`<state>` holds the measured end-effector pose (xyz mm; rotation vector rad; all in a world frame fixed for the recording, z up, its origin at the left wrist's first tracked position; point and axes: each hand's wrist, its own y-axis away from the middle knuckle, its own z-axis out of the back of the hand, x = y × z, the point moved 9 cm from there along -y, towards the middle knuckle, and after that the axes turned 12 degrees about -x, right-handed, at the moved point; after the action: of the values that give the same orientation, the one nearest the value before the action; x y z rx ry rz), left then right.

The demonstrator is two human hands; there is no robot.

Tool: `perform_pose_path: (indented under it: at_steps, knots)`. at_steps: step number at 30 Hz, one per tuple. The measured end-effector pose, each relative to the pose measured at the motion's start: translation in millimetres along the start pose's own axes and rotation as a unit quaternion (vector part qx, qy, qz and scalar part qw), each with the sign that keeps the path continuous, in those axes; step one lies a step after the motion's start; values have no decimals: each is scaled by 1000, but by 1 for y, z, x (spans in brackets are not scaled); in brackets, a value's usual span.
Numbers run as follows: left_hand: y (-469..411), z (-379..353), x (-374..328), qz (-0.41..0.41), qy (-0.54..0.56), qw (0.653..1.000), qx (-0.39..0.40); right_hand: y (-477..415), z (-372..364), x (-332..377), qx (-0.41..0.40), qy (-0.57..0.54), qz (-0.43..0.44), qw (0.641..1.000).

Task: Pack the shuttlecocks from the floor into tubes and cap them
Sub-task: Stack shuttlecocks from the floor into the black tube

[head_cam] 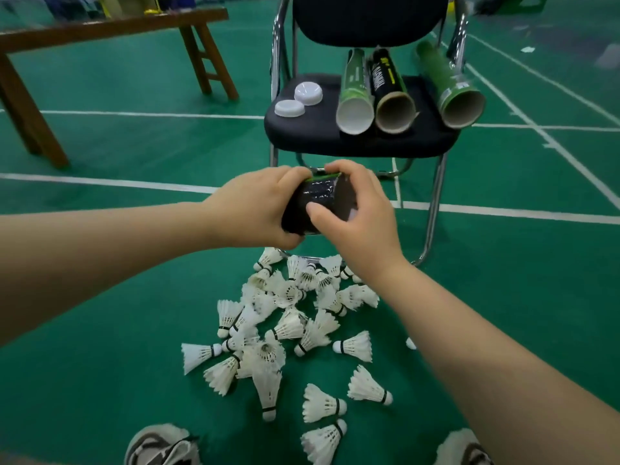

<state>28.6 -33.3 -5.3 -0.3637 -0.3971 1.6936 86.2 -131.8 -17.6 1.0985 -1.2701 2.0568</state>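
A black tube [317, 199] with a green rim is held end-on in front of me, above the floor pile. My left hand [255, 206] grips its left side and my right hand [355, 209] curls over its top and right end. A bit of white shows under my right palm; I cannot tell what it is. Several white feather shuttlecocks [288, 327] lie scattered on the green court floor below my arms. Three open tubes lie on the chair seat [302, 135]: a light green one [355, 99], a black one [391, 99], a dark green one [449, 88]. Two white caps [298, 100] sit beside them.
The black chair has chrome legs [436, 196] just behind my hands. A wooden bench [110, 31] stands at the back left. My two shoes [161, 446] show at the bottom edge. White court lines cross the floor.
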Motion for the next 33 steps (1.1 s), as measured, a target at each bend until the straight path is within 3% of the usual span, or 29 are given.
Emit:
perform_pose_path:
  at_steps: [13, 20, 23, 25, 28, 33]
  knots:
    - [53, -131, 81, 127, 69, 977, 155, 17, -109, -116, 133, 32, -115, 984]
    - [85, -187, 117, 190, 98, 957, 194, 34, -159, -166, 213, 1, -179, 960]
    - [93, -195, 130, 210, 93, 955, 188, 35, -167, -188, 172, -57, -249, 951]
    - [97, -196, 139, 220, 85, 954, 184, 38, -166, -212, 124, -40, -290, 948]
    - [102, -196, 148, 233, 77, 953, 177, 53, -170, -246, 174, 106, -249, 947]
    - [119, -200, 159, 244, 66, 951, 180, 75, -202, -270, 323, 287, -65, 900]
